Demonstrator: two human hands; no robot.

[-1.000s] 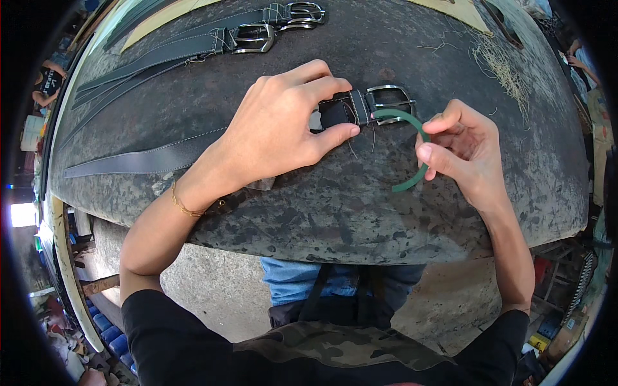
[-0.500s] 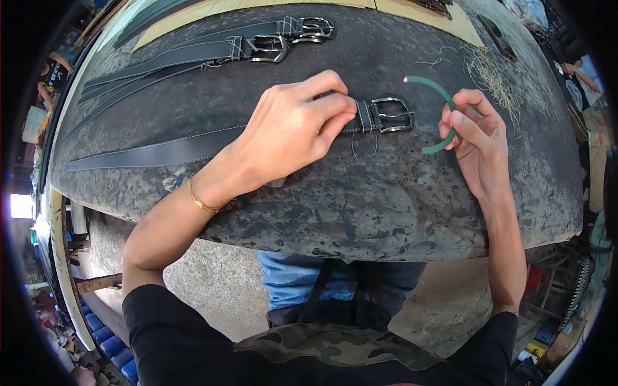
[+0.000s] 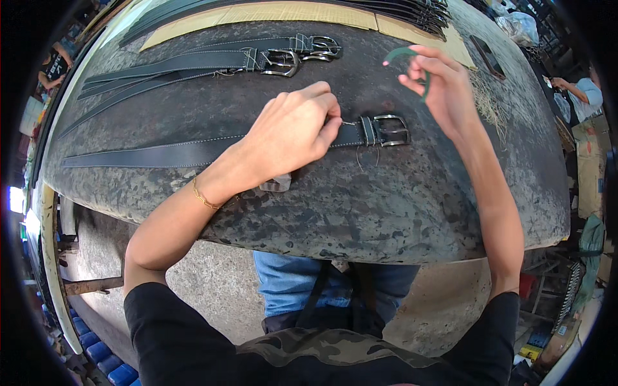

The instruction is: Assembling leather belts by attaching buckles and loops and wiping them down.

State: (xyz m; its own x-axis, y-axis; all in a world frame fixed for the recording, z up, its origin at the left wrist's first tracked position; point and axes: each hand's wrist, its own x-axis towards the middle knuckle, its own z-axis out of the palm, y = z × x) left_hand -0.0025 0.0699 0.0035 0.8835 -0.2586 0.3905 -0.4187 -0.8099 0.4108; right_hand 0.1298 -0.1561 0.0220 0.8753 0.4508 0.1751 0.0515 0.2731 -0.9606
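A dark leather belt (image 3: 154, 154) with pale edge stitching lies across the worktable, its metal buckle (image 3: 394, 130) pointing right. Over the belt, left of the buckle, my left hand (image 3: 297, 123) is closed in a pinch on a pale thread (image 3: 348, 122) that runs toward the belt's loop. More loose thread ends (image 3: 368, 157) hang below the loop. Raised above and right of the buckle, my right hand (image 3: 438, 80) grips a curved green piece of mosquito coil (image 3: 404, 51) with a pinkish tip. The coil is clear of the belt.
Several finished-looking belts (image 3: 193, 63) with buckles lie farther back on the dark, stained table (image 3: 360, 219). Behind them, more straps rest on cardboard (image 3: 257, 18). Thread scraps (image 3: 490, 109) and a dark flat phone-like object (image 3: 487, 56) are at right. Another person (image 3: 582, 93) sits far right.
My right hand has lifted the coil up and left, away from me. My left hand has shifted slightly left of the loop, showing a thread drawn between its fingertips and the belt.
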